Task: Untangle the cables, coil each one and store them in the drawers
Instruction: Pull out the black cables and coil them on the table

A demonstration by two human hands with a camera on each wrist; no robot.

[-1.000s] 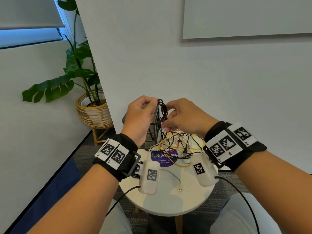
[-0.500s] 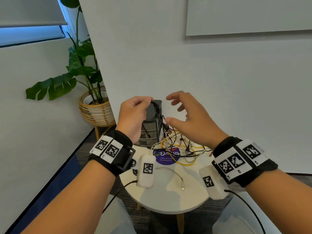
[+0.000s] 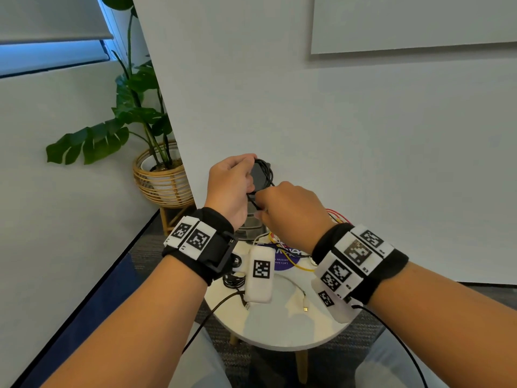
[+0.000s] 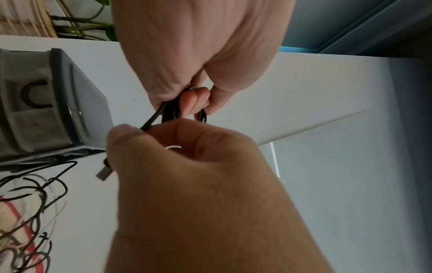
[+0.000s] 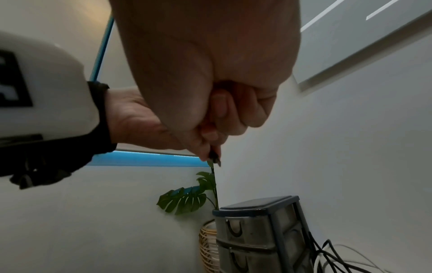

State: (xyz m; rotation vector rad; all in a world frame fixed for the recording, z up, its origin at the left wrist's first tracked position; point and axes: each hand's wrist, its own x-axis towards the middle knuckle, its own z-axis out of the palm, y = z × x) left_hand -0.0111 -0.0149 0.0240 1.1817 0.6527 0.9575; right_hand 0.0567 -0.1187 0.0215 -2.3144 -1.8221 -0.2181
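Observation:
My left hand (image 3: 249, 177) holds a small coil of black cable (image 3: 266, 172) up in front of the dark drawer unit (image 3: 251, 228). Just below it, my right hand (image 3: 260, 203) pinches the free end of that cable. In the left wrist view the black loops (image 4: 172, 110) run between my left fingers (image 4: 195, 103), and a metal plug (image 4: 104, 173) sticks out beside my right thumb (image 4: 121, 136). The right wrist view shows my right fingertips (image 5: 208, 147) closed on the black cable (image 5: 214, 158) above the drawer unit (image 5: 257, 230). A tangle of black, white, red and yellow cables (image 3: 296, 260) lies on the round white table (image 3: 279, 331).
A white cable with a gold plug (image 3: 306, 308) lies on the table front, and a small black coil (image 3: 232, 281) sits under my left wrist. A potted plant in a wicker basket (image 3: 162, 177) stands left of the table. A white wall rises right behind the drawer unit.
My right hand, open and lifted off the cable half a second ago, has come back down and pinched the cable end below my left hand. The left hand kept its hold on the coil.

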